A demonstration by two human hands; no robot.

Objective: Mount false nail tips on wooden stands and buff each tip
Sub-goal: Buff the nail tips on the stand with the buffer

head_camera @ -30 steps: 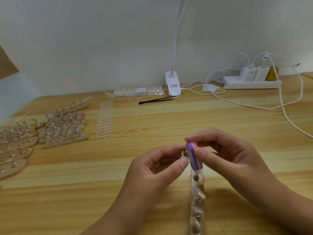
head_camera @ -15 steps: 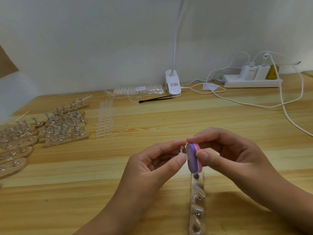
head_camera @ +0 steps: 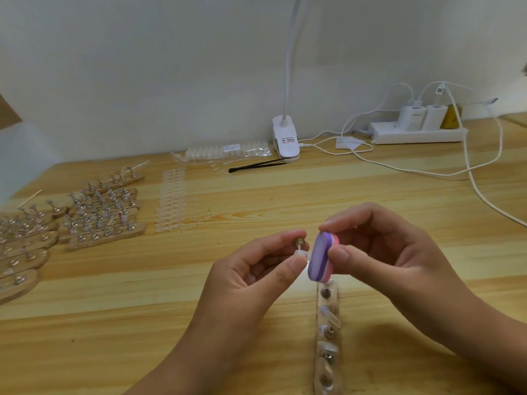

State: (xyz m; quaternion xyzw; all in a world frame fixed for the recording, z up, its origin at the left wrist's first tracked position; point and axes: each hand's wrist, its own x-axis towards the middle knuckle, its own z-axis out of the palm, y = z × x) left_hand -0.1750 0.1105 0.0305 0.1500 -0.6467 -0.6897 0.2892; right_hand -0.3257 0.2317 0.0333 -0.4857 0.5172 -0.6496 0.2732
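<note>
Far left, rows of wooden stands [head_camera: 25,252] run off the frame's left edge: flat rounded strips studded w/ small metal pegs [head_camera: 17,279]. A second batch [head_camera: 105,218] sits just right of them, packed side by side. Next come strips of loose tips [head_camera: 171,201], pale and translucent, laid in near-far columns. Behind, against the wall [head_camera: 142,67]: a clear bag of tips [head_camera: 228,151], thin black tweezers [head_camera: 256,166] and a white clip lamp [head_camera: 286,138], its neck rising out of frame. The table [head_camera: 99,337] is pale pine w/ grain running left-right. Its near-left quarter is bare wood, as is the band btwn the hands and the lamp.

Centre: the left hand [head_camera: 256,277] pinches a metal peg [head_camera: 299,244] btwn thumb and forefinger, other fingers curled under. A small whitish nail tip [head_camera: 299,254] sits on that peg, held up off the table. Just right of it is the buffer block [head_camera: 322,258], an oval pad w/ purple face and white and pink layers. The right hand [head_camera: 399,260] grips it btwn thumb and forefinger. Whether block and tip touch can't be told.

Under the block a narrow wooden stand [head_camera: 328,337] runs toward the near edge w/ a line of pegs and clear tips [head_camera: 332,320], cut off by the frame bottom.

Far right: a white power strip [head_camera: 416,134] w/ chargers [head_camera: 413,115], and white cables [head_camera: 474,182] looping across the table.
</note>
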